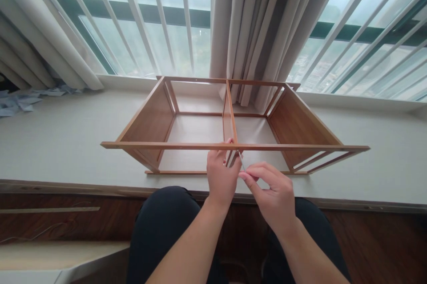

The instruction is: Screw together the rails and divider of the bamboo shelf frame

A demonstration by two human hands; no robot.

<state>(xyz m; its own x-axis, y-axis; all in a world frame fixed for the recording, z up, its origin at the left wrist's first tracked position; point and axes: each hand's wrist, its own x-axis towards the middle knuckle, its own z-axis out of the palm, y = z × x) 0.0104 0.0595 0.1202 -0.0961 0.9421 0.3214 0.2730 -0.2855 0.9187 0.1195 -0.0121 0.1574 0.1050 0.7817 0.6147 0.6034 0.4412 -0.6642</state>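
Observation:
A brown wooden shelf frame (187,146) lies on the pale window ledge, with solid side panels and a divider (229,110) in its middle. My left hand (222,172) is closed around the near rail and the divider where they meet; some of its fingers are hidden behind the wood. Between the thumb and fingertips of my right hand (271,190) is a thin metal rod that looks like a hex key (241,160). Its upper end meets the near rail's front at the divider joint. Any screw head there is too small to make out.
Grey curtains (247,21) hang behind the frame, before barred windows. Crumpled pale pieces (20,102) lie at the far left of the ledge (66,141). My knees are against the ledge's front. A pale board (50,255) stands at the lower left, above the dark wood floor.

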